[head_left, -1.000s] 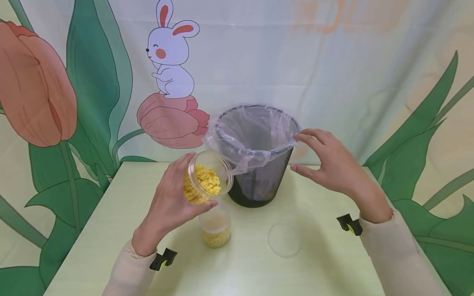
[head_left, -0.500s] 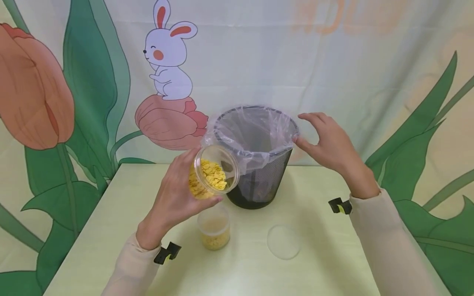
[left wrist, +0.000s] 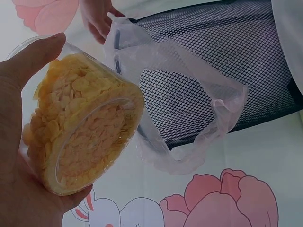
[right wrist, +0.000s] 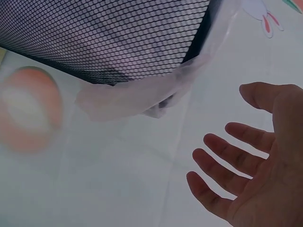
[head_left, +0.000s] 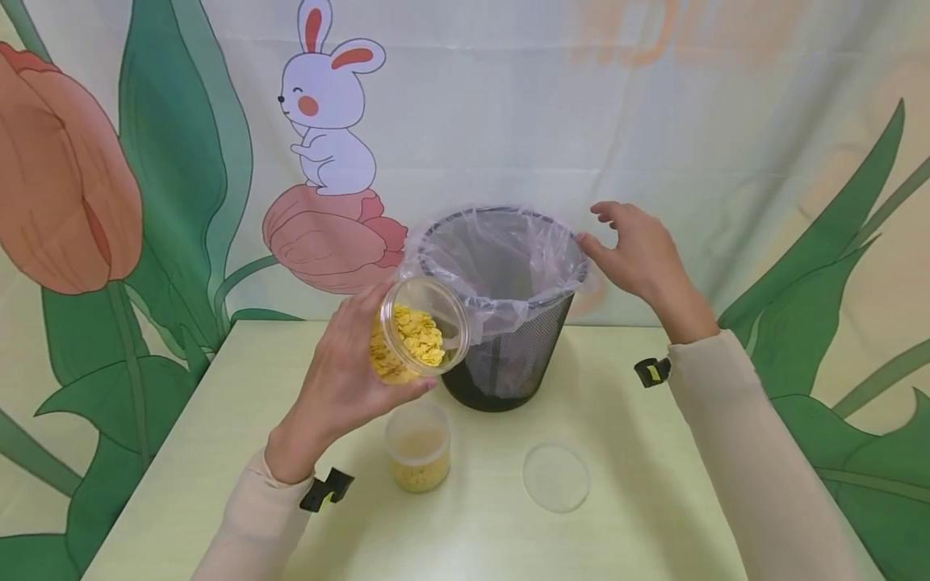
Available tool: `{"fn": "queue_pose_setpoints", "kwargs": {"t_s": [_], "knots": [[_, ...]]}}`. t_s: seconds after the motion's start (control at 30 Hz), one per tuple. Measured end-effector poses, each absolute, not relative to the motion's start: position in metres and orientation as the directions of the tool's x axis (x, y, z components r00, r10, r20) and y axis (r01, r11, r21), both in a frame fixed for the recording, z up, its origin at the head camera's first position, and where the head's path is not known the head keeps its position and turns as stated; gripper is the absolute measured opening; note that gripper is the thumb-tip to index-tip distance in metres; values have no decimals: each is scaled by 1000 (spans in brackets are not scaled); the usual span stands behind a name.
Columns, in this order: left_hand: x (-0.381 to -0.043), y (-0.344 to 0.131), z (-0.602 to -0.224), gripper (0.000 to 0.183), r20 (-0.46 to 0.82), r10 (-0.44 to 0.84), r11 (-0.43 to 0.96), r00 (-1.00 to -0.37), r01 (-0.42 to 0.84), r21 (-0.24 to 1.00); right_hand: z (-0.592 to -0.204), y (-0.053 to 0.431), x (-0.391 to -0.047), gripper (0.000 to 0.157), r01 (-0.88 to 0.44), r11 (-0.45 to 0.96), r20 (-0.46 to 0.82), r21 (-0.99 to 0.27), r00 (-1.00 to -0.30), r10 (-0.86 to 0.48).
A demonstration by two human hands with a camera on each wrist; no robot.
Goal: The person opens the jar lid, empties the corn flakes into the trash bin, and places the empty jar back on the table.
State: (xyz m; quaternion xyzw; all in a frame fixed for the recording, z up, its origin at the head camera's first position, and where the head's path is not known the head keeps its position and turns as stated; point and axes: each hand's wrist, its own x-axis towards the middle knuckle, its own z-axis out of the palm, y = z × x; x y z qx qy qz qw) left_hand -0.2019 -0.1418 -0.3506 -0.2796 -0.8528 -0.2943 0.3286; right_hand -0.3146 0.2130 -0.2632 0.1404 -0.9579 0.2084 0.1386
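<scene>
My left hand [head_left: 341, 371] grips a clear plastic jar [left wrist: 85, 123] of yellow corn flakes, tilted with its open mouth toward the bin. The flakes lie in the lower side of the jar, within its rim. Just behind the jar stands a black mesh trash bin [head_left: 538, 343] lined with a thin clear plastic bag [head_left: 501, 319] folded over its rim. My right hand [head_left: 635, 250] is beside the bin's right rim, fingers spread and relaxed, holding nothing. In the right wrist view the fingers [right wrist: 227, 151] are apart from the bag's edge.
A second clear tub [head_left: 419, 452] with yellowish contents in its lower part stands on the table [head_left: 494, 532] in front of the jar. A round transparent lid [head_left: 556, 478] lies flat to its right. Behind the table hangs a printed cloth [head_left: 690, 129] with a rabbit and tulips.
My left hand has brought the tilted jar slightly right and up, closer to the bin. My right hand has moved up and away along the bin's right rim.
</scene>
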Motion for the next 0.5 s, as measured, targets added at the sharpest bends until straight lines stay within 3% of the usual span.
{"fn": "queue_pose_setpoints", "kwargs": {"t_s": [0.27,0.5], "knots": [[-203,-141,-350,119,727,287,654,-623,682,327,-271,206,-333,55,-252,889,260,-383,-953,-158],[-203,-141,-348,120,728,290,663,-622,678,316,-286,200,-343,51,-214,913,282,-349,-952,-115]]}}
